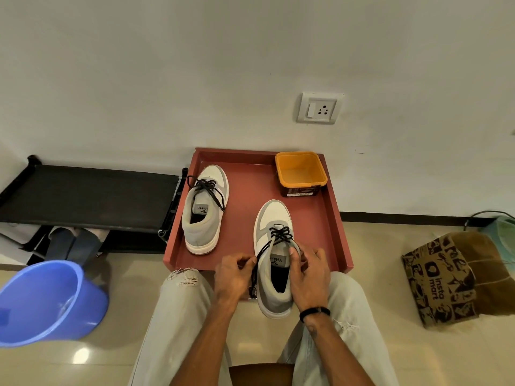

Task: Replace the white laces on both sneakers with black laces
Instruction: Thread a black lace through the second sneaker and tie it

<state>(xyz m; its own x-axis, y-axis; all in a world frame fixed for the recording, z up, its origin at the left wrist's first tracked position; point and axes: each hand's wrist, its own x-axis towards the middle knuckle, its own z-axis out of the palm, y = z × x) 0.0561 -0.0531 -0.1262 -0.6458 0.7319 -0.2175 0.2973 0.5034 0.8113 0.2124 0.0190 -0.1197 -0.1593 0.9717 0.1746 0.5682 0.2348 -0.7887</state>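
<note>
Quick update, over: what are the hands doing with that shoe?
Left hand pinches black lace. Right hand grips near sneaker at its tongue. Far sneaker already black-laced. Nothing in the way.
</note>
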